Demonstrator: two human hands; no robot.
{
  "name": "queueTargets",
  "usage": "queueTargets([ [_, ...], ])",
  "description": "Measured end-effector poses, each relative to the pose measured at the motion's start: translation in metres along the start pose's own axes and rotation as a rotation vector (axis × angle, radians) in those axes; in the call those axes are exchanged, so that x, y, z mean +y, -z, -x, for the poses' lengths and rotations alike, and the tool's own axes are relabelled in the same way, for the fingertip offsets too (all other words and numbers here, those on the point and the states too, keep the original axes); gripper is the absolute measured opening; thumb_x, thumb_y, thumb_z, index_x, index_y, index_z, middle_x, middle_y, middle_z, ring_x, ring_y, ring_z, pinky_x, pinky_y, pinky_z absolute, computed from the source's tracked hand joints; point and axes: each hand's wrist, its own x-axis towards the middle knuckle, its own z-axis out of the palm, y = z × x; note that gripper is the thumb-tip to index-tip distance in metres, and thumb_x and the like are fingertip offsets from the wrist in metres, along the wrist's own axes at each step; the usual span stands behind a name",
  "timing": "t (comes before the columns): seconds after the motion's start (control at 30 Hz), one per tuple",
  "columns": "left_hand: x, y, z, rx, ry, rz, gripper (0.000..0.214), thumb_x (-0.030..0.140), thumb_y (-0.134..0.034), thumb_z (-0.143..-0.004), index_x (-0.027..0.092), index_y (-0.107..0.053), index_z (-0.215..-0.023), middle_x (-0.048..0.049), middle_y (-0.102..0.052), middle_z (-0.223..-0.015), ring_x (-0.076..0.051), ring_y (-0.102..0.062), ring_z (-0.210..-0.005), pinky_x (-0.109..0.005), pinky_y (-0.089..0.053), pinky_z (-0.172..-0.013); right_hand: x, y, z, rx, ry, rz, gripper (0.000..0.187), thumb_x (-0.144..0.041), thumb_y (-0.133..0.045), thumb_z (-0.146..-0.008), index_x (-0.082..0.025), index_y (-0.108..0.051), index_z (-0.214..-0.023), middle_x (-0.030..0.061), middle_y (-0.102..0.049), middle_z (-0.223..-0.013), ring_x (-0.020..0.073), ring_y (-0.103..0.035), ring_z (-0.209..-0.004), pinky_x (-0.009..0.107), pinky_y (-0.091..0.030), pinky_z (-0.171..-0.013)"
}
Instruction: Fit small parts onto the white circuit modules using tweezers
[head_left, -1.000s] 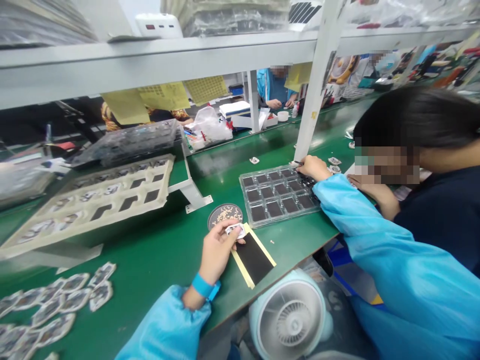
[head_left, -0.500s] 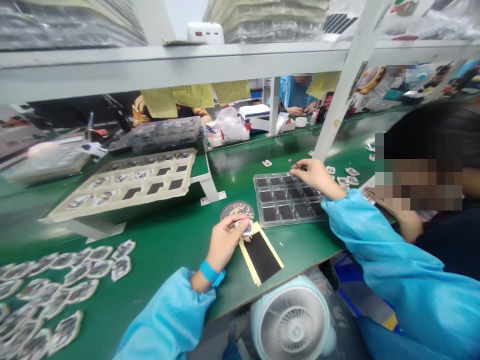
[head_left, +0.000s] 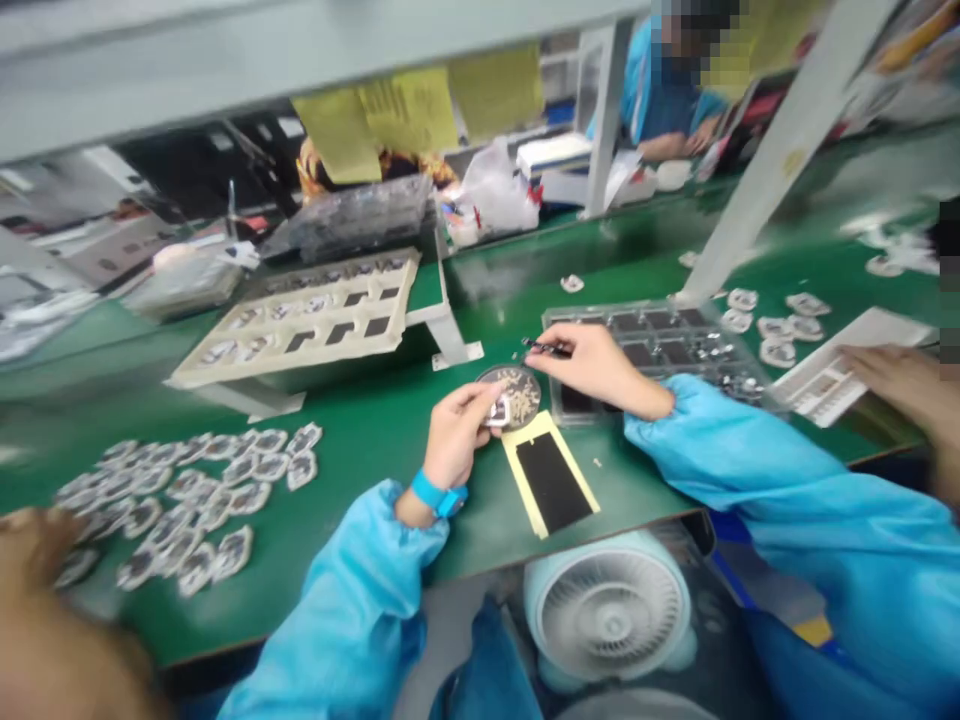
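Observation:
My left hand [head_left: 459,432] pinches a small white-rimmed part [head_left: 498,411] with a dark centre, held over the near edge of a round dark dish [head_left: 531,388] of tiny tan pieces. In my right hand [head_left: 589,368] is a pair of black tweezers [head_left: 546,348], pointing left just above the dish. A tiny speck shows near their tips, too small to name. Below the dish lies a black sheet on a yellow backing [head_left: 555,485]. Behind my right hand stands a clear tray [head_left: 739,345] with dark square pockets, some holding small shiny parts.
Many similar white-rimmed parts [head_left: 206,510] lie at left, where another person's hand [head_left: 37,550] reaches in. A beige tray [head_left: 300,350] rests on a raised stand. At right another person's hand [head_left: 900,385] touches a white holder [head_left: 844,370]. A fan [head_left: 611,610] sits below the edge.
My right hand has brought the tweezers from above the clear tray leftward to the dish. The view has tilted down. Another person's hand now shows at left, and a white holder at right.

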Motion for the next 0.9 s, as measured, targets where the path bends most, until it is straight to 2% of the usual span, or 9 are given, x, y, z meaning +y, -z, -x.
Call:
queueTargets([
  [0.1,-0.003,0.001,-0.003,-0.03,-0.031,0.078,0.041,0.051,-0.076,-0.082,0.013,-0.076,-0.096,-0.0047,-0.067,-0.071,-0.009,-0.058,-0.052,-0.015,-0.027,-0.037,0.001,-0.001,0.009,0.036,-0.05,-0.106,0.023,-0.041,-0.082,-0.08,-0.019,-0.077,-0.088,0.004,-0.078,-0.089,0.0206,-0.07,-0.084,0.035,-0.055,-0.08],
  [0.23,-0.008,0.003,-0.002,-0.046,-0.112,0.078,0.036,0.044,-0.068,-0.088,0.016,-0.076,-0.11,-0.0091,-0.074,-0.093,-0.013,-0.065,-0.064,-0.02,-0.039,-0.044,-0.012,0.0,0.016,-0.054,-0.14,-0.259,0.033,-0.05,-0.083,-0.077,-0.018,-0.075,-0.082,0.0045,-0.077,-0.082,0.019,-0.069,-0.076,0.034,-0.056,-0.074],
  [0.37,-0.012,0.005,-0.001,-0.04,-0.221,0.001,0.032,0.037,-0.073,-0.087,0.02,-0.076,-0.114,-0.0078,-0.075,-0.102,-0.012,-0.065,-0.066,-0.022,-0.045,-0.05,-0.023,-0.002,0.022,-0.148,-0.204,-0.351,0.041,-0.057,-0.081,-0.077,-0.017,-0.073,-0.077,0.0038,-0.074,-0.076,0.0171,-0.067,-0.073,0.031,-0.054,-0.071],
  [0.47,-0.016,0.005,-0.002,-0.065,-0.277,-0.01,0.033,0.03,-0.076,-0.085,0.019,-0.076,-0.116,-0.0074,-0.076,-0.102,-0.01,-0.062,-0.064,-0.021,-0.045,-0.05,-0.021,-0.004,0.025,-0.194,-0.225,-0.412,0.038,-0.052,-0.082,-0.078,-0.016,-0.073,-0.078,0.0029,-0.073,-0.076,0.0152,-0.066,-0.072,0.029,-0.053,-0.071],
  [0.53,-0.018,0.005,-0.003,-0.093,-0.295,-0.014,0.036,0.028,-0.076,-0.085,0.018,-0.075,-0.119,-0.0089,-0.076,-0.107,-0.012,-0.065,-0.068,-0.021,-0.048,-0.051,-0.019,-0.004,0.026,-0.27,-0.23,-0.425,0.034,-0.048,-0.082,-0.079,-0.015,-0.073,-0.08,0.0028,-0.074,-0.076,0.0145,-0.065,-0.07,0.028,-0.052,-0.069],
  [0.6,-0.019,0.004,-0.002,-0.116,-0.338,-0.029,0.042,0.025,-0.078,-0.083,0.018,-0.072,-0.124,-0.0105,-0.075,-0.118,-0.017,-0.071,-0.085,-0.022,-0.055,-0.061,-0.017,-0.006,0.029,-0.347,-0.237,-0.42,0.031,-0.045,-0.081,-0.08,-0.015,-0.075,-0.082,0.0029,-0.074,-0.077,0.014,-0.065,-0.068,0.027,-0.051,-0.067],
  [0.7,-0.019,0.003,0.002,-0.147,-0.462,-0.078,0.051,0.022,-0.08,-0.082,0.019,-0.067,-0.131,-0.011,-0.07,-0.131,-0.024,-0.07,-0.115,-0.028,-0.06,-0.086,-0.016,-0.011,0.032,-0.385,-0.254,-0.412,0.032,-0.045,-0.08,-0.081,-0.014,-0.076,-0.083,0.0028,-0.073,-0.076,0.0132,-0.063,-0.065,0.027,-0.049,-0.063],
  [0.77,-0.018,0.004,0.005,-0.165,-0.511,-0.126,0.054,0.023,-0.08,-0.084,0.019,-0.065,-0.135,-0.0115,-0.068,-0.136,-0.026,-0.067,-0.123,-0.031,-0.059,-0.096,-0.015,-0.013,0.033,-0.369,-0.264,-0.415,0.033,-0.046,-0.081,-0.08,-0.014,-0.077,-0.084,0.0022,-0.072,-0.074,0.0124,-0.061,-0.062,0.026,-0.047,-0.061],
  [0.9,-0.019,0.004,0.007,-0.186,-0.505,-0.162,0.058,0.026,-0.078,-0.086,0.02,-0.061,-0.141,-0.0129,-0.064,-0.141,-0.028,-0.065,-0.126,-0.034,-0.058,-0.1,-0.014,-0.013,0.033,-0.346,-0.272,-0.416,0.034,-0.048,-0.081,-0.08,-0.014,-0.078,-0.085,0.0004,-0.068,-0.067,0.0107,-0.056,-0.057,0.025,-0.043,-0.057],
])
